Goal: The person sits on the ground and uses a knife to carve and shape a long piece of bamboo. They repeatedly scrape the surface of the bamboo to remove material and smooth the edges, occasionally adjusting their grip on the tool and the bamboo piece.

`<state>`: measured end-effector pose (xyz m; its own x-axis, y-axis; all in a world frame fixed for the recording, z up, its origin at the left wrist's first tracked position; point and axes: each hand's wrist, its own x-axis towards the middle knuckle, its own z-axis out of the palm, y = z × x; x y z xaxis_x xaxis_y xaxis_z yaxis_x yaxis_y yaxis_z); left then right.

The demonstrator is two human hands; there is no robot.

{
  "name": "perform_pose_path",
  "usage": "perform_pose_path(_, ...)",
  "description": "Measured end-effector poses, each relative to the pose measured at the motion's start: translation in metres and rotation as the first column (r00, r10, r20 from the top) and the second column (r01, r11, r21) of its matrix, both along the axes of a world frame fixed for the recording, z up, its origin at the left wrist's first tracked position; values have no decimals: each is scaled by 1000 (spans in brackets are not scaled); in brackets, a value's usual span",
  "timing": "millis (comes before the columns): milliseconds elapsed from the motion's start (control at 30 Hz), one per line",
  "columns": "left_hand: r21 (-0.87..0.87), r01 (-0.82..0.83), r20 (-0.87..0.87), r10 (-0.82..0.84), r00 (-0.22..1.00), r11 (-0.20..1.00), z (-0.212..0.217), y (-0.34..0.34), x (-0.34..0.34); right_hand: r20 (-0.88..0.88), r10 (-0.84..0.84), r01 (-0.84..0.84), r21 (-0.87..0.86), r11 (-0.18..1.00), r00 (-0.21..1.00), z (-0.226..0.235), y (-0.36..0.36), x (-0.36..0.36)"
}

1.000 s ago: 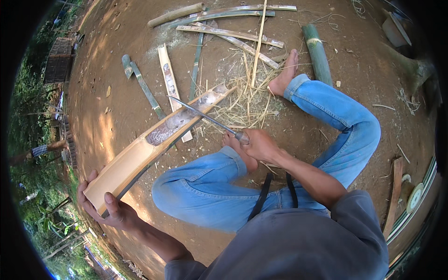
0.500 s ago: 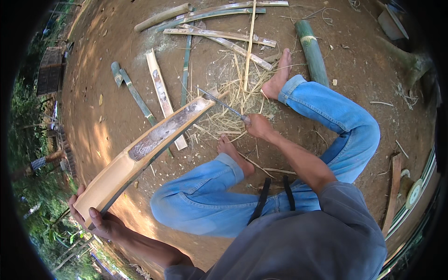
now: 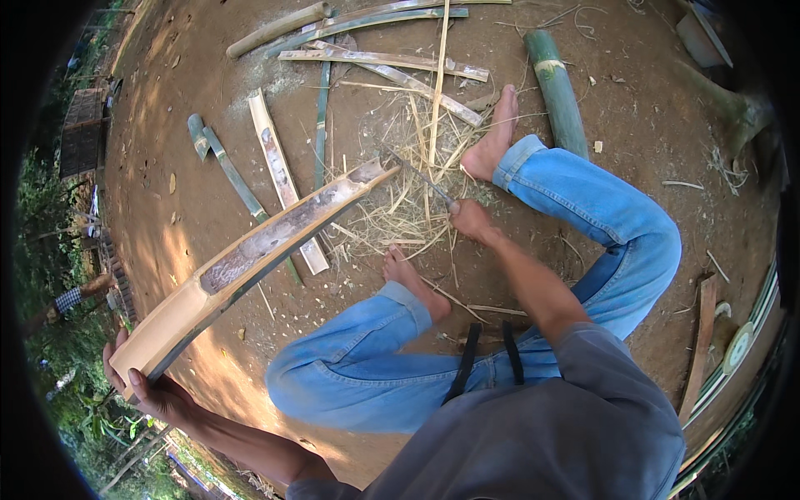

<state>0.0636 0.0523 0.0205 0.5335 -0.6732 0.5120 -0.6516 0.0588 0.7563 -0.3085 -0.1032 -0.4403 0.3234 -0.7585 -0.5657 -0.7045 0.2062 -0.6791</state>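
A long split bamboo half [image 3: 242, 258], its hollow inside facing up, slants from lower left toward the middle. My left hand [image 3: 150, 387] grips its near end, thumb on the inner face and fingers round the outer edge. In my right hand [image 3: 472, 221] is the handle of a knife [image 3: 427, 181] with a narrow dark blade. The blade lies just past the bamboo's far tip; whether it touches the tip I cannot tell. Thin bamboo shavings [image 3: 408, 208] are heaped on the ground beneath the blade, between my bare feet.
Split bamboo pieces [image 3: 383, 60] lie crosswise at the far side, and another split length [image 3: 286, 183] lies left of the shavings. A green bamboo pole [image 3: 557, 96] rests beyond my right leg. Farther left is a bamboo mallet-like piece [image 3: 198, 137]; a bucket [image 3: 704, 37] stands far right.
My left hand has drawn the bamboo half toward the lower left. The knife has shifted slightly right and down, from across the bamboo's far end to just beyond its tip.
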Motion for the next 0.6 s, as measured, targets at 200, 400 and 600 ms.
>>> perform_pose_path(200, -328, -63, -374, -69, 925, 942, -12, -23, -11, 193, -177, 120, 276, 954, 965, 37, 1, -3)
perform_pose_path(400, -562, -165, -458, -139, 878, 811, -24, -17, -24, 313, -25, 75, -147, 986, 949, 124, 56, 40)
perform_pose_path(600, -627, -52, -356, -226, 907, 778, -36, 14, -76, 386, 384, -228, -392, 891, 838, 277, 102, 74)
